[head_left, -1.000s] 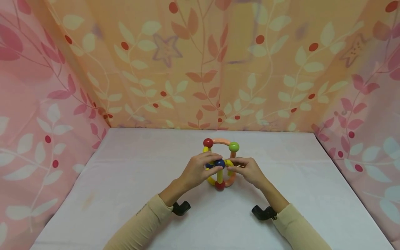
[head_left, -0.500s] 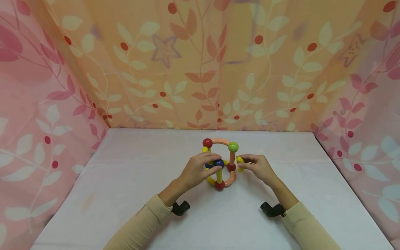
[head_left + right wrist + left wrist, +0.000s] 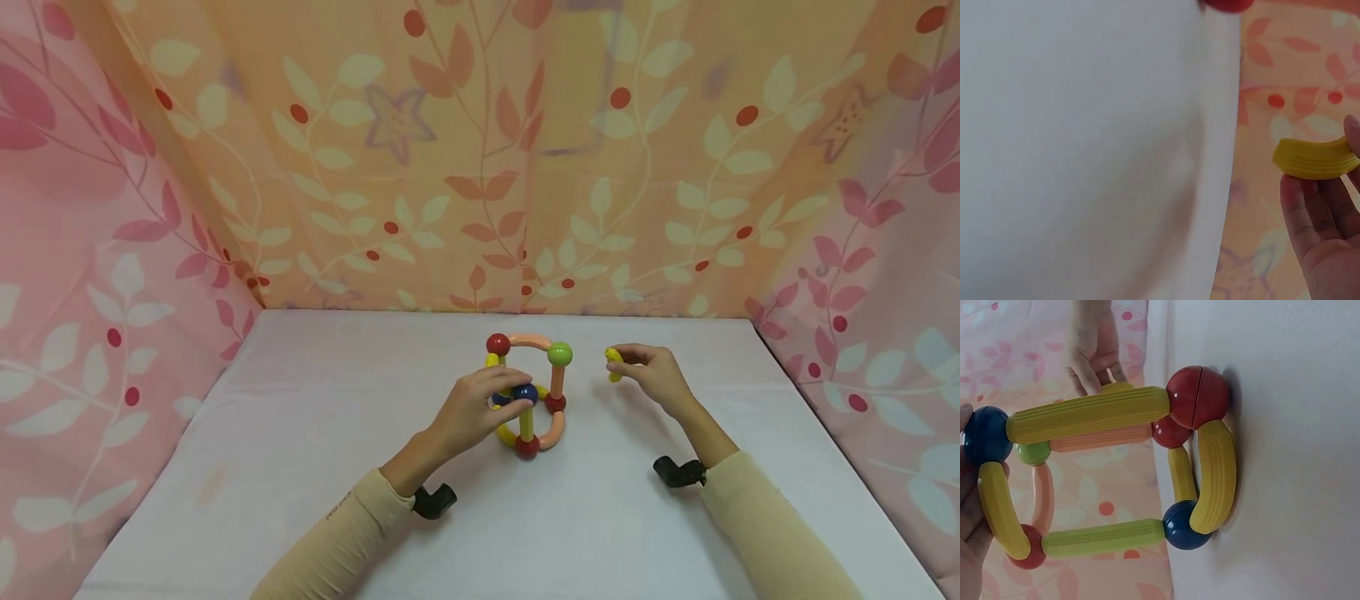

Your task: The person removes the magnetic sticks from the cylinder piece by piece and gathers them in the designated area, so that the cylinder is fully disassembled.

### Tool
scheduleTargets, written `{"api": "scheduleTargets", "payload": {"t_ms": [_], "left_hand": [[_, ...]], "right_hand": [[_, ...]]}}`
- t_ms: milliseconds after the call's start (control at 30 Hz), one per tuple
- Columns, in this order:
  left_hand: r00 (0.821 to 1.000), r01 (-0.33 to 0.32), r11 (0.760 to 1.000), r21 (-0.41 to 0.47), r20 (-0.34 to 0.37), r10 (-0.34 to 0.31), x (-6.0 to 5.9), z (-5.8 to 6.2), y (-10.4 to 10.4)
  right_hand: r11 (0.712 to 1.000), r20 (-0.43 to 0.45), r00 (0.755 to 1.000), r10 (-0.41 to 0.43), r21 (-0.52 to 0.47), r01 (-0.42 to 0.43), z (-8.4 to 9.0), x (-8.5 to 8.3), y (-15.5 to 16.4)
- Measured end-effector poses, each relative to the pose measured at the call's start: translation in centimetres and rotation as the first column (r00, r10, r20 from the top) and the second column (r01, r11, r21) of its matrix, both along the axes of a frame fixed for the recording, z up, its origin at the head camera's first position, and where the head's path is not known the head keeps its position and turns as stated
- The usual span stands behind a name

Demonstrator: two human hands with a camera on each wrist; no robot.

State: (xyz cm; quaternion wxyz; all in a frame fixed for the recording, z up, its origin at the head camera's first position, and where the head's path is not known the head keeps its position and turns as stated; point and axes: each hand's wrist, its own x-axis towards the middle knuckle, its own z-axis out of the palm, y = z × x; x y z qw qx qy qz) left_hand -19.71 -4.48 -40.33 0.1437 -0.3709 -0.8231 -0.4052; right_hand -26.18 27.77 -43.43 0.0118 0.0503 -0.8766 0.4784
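Observation:
A construction-toy frame of coloured rods and balls (image 3: pixel 528 447) stands on the white table, in the middle of the head view. My left hand (image 3: pixel 468 410) grips the blue ball (image 3: pixel 986 436) at its near top corner, with the thumb and fingers around it. From that ball a straight yellow rod (image 3: pixel 1091 414) runs down to a red ball (image 3: pixel 1199 397). To the right of the frame and apart from it, my right hand (image 3: pixel 658 379) pinches a curved yellow rod (image 3: pixel 1313 159) above the table. In the right wrist view, one end of this rod is hidden by the hand.
The green ball (image 3: pixel 559 353) and an orange upright rod (image 3: pixel 557 382) form the frame's right side. Flower-patterned cloth (image 3: pixel 480 167) hangs behind the table (image 3: pixel 337 383) and along both sides. A black wrist device (image 3: pixel 678 472) sticks out below each forearm.
My right hand has drawn the curved yellow rod off the top of the frame and carried it right and back. The left hand stays in place on the blue ball.

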Motion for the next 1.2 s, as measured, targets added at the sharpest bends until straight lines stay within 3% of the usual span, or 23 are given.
{"api": "scheduleTargets", "payload": {"t_ms": [433,700,1000,1200], "left_hand": [[1.0,0.003,1.0,0.017,0.009,-0.003,0.0,0.0,0.1],[1.0,0.001,1.0,0.016,0.02,-0.001,0.1,0.0,-0.1],[1.0,0.003,1.0,0.009,0.02,-0.004,0.1,-0.1,-0.1],[1.0,-0.002,1.0,-0.005,0.017,0.002,0.0,0.0,-0.1]], "right_hand": [[0.984,0.003,0.997,-0.074,0.164,0.073,0.1,-3.5,3.6],[0.969,-0.064,0.988,-0.143,0.195,0.153,-0.7,-4.9,4.3],[0.903,-0.07,0.997,-0.023,0.426,0.051,-2.1,-5.5,5.0],[0.875,-0.034,0.999,0.032,0.485,-0.012,-2.3,-5.7,4.7]]}}
